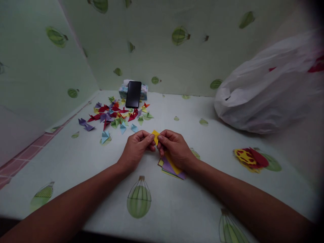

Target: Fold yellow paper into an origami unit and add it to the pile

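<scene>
A small folded piece of yellow paper (156, 137) is pinched between my two hands, above the middle of the table. My left hand (138, 148) is closed on its left edge, thumb on top. From the other side my right hand (174, 148) grips it the same way, fingers curled beneath. Under my right hand lies a small stack of coloured paper sheets (172, 168), with purple, yellow and green edges showing; the hand covers part of it. Beyond my left hand many folded paper birds (111, 116) in red, purple, green, blue and orange are spread about.
A black phone (133, 94) leans against a tissue box (144, 91) by the back wall. At the right are a big white plastic bag (260, 91) and red and yellow paper cut-outs (246, 158). The table (106, 199) has a balloon-patterned cover.
</scene>
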The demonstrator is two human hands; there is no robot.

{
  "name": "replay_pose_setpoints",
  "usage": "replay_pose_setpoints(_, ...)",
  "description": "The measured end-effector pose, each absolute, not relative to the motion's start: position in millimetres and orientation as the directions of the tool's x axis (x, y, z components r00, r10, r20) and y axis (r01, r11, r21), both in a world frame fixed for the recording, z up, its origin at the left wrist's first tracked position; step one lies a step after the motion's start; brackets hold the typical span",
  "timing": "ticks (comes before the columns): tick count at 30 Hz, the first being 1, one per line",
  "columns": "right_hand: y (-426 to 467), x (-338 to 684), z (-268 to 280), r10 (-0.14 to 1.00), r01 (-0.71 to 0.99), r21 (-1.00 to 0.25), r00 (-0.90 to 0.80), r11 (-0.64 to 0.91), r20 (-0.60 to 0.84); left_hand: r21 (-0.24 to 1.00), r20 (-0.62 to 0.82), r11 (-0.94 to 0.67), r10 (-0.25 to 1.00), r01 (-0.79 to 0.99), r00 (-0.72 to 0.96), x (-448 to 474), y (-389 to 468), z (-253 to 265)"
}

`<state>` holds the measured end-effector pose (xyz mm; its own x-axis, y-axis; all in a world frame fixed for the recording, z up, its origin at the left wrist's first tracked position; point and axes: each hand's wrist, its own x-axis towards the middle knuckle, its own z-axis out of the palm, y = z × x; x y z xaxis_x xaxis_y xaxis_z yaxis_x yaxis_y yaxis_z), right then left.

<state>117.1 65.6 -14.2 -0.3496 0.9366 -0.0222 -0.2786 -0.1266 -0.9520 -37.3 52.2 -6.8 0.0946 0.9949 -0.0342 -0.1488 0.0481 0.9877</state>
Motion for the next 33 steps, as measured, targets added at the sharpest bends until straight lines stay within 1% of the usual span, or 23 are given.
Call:
replay_pose_setpoints(9,63.8,117.1,-12.8,0.942,-0.231,-0.968,-0.336,-0.096,-0.013,0.999,0.030,-0.027,0.995,-0.040,0.092,-38.3,52.3,-6.7)
replay_pose_setpoints(14,64.4,119.0,-12.1,0.943,-0.198,-0.976,-0.333,-0.085,-0.015,1.000,0.018,-0.016,0.987,-0.008,0.162,-41.7,55.7,-6.6)
replay_pose_setpoints(18,65.4,121.0,-12.5,0.920,-0.197,-0.976,-0.391,-0.096,-0.011,1.000,-0.004,-0.002,0.973,0.027,0.229,-44.7,57.5,-3.7)
replay_pose_setpoints(23,64.0,120.8,-12.7,0.884,-0.252,-0.954,-0.467,-0.162,-0.027,0.998,0.039,-0.045,0.984,0.033,0.172,-44.2,56.2,0.2)
replay_pose_setpoints(26,61.8,119.4,-12.8,0.864,-0.251,-0.949,-0.501,-0.192,-0.043,0.998,0.053,-0.058,0.991,0.036,0.124,-43.6,55.5,-0.7)
replay_pose_setpoints(30,59.8,117.6,-12.1,0.864,-0.226,-0.953,-0.499,-0.200,-0.063,0.996,0.060,-0.065,0.995,0.055,0.086,-42.3,54.1,-2.8)
replay_pose_setpoints(33,60.3,117.9,-10.7,0.864,-0.210,-0.961,-0.501,-0.177,-0.049,0.995,0.057,-0.062,0.996,0.074,0.068,-41.5,53.5,-2.5)
